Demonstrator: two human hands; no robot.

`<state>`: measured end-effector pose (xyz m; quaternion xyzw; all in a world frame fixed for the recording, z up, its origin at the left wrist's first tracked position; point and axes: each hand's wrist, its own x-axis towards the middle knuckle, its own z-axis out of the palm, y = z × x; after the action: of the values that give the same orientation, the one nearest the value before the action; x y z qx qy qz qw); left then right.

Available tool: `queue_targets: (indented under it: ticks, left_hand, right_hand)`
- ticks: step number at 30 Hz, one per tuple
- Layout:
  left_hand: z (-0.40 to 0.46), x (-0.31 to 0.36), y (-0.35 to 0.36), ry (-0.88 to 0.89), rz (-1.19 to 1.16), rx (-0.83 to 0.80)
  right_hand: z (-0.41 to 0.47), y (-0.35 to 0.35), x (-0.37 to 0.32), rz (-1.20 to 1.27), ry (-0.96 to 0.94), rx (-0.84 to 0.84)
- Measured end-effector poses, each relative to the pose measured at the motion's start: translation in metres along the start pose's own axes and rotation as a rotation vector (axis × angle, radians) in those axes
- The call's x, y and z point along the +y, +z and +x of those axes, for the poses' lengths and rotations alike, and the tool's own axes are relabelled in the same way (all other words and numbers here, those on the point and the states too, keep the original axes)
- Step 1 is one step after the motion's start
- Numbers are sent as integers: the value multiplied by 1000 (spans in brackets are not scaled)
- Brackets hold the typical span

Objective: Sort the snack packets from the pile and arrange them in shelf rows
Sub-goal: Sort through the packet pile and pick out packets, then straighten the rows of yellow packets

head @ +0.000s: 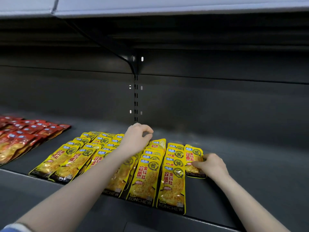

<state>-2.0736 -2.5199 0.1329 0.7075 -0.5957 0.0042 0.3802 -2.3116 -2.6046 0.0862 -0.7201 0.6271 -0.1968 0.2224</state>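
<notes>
Yellow snack packets (145,178) lie in several overlapping rows on the dark shelf (250,173). My left hand (136,139) hovers over the back of the middle rows with its fingers curled and nothing in them. My right hand (210,164) pinches the rightmost yellow packet (192,156) at its lower right edge; that packet lies at the right end of the rows. One yellow packet (158,144) stands tilted up at the back of a middle row.
Red snack packets (25,136) lie in rows at the far left of the same shelf. The shelf's back panel has a slotted upright (136,97) with a bracket. An upper shelf (167,7) hangs overhead. Bare shelf lies to the right of the yellow rows.
</notes>
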Motion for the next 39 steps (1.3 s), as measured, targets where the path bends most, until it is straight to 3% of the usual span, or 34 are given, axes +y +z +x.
queue_targets:
  ticks: [3, 9, 13, 21, 39]
  left_hand:
    - [-13, -10, -18, 3, -2, 79]
    - [-29, -67, -75, 13, 77, 122]
    - [-26, -123, -113, -7, 121, 22]
    - [-16, -223, -167, 213, 179, -272]
    - [-14, -267, -147, 308, -7, -282]
  right_hand:
    - [3, -1, 1, -75, 14, 9]
    - [-20, -17, -26, -111, -50, 205]
    - [-38, 1, -67, -104, -146, 207]
    - [-67, 78, -164, -67, -245, 271]
    - [-80, 144, -242, -89, -425, 254]
